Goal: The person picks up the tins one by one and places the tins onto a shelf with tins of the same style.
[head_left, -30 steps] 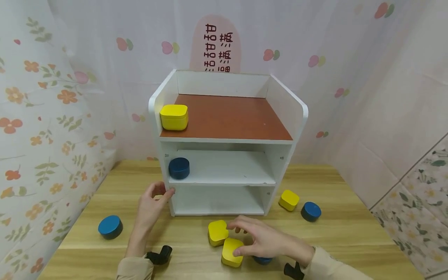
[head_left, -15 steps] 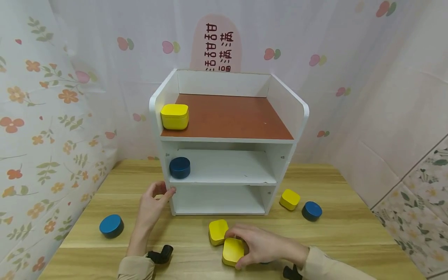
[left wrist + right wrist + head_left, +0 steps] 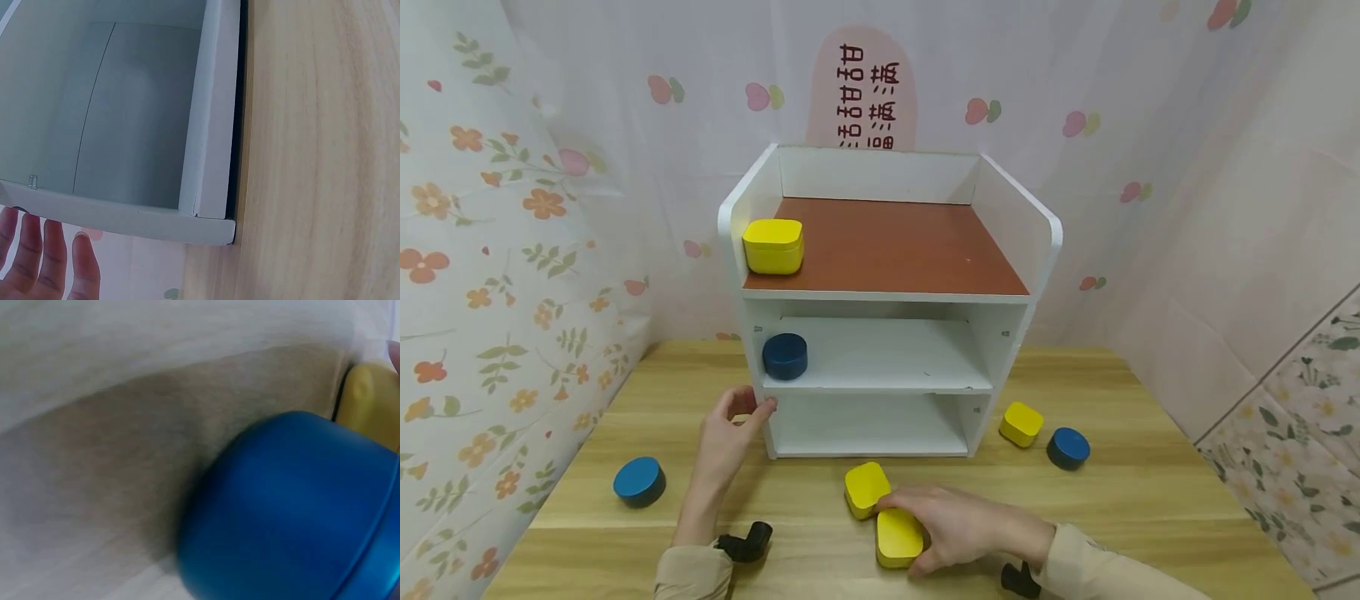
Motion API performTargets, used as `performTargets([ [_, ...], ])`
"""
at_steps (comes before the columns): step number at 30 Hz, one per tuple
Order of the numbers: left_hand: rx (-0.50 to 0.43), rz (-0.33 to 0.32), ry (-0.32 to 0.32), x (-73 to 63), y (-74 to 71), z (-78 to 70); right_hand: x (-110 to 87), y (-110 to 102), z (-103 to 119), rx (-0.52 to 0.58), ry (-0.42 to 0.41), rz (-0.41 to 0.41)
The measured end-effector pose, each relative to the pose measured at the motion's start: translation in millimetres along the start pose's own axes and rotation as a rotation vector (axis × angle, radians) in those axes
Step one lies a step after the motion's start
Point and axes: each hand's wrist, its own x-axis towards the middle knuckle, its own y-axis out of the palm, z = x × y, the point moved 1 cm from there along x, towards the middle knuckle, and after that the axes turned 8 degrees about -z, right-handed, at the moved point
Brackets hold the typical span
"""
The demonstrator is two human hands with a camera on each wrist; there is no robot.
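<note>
Tabletop [image 3: 820,537], wood-grained, light. Nearest: right hand [image 3: 958,523], grasping the front yellow block [image 3: 898,540], thumb at its near side, fingers at its far side; palm down, forearm reaching in from the lower right. Under that hand, one blue cylinder [image 3: 294,512], seen in the right wrist view. Just beyond the front block, a second yellow block [image 3: 866,488]. At left, a lighter blue cylinder [image 3: 639,482]. Left hand [image 3: 726,433]: fingers loosely extended along the shelf unit [image 3: 880,294], thumb at its left front edge, forearm upright. Right of the unit, a yellow block and a blue cylinder. On its middle shelf, a dark blue cylinder [image 3: 785,357]; on its brown top, a yellow box [image 3: 773,247]. Behind, a printed curtain [image 3: 700,208].
</note>
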Motion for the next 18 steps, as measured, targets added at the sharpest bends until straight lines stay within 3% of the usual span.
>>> performTargets([
  [9,-0.012,0.0,0.017,-1.9,0.7,-2.6,2.9,-3,3,0.003,-0.022,0.013],
  [18,-0.02,0.018,0.0,-6.8,-1.2,-19.5,4.0,-24,19,0.048,-0.132,-0.067],
])
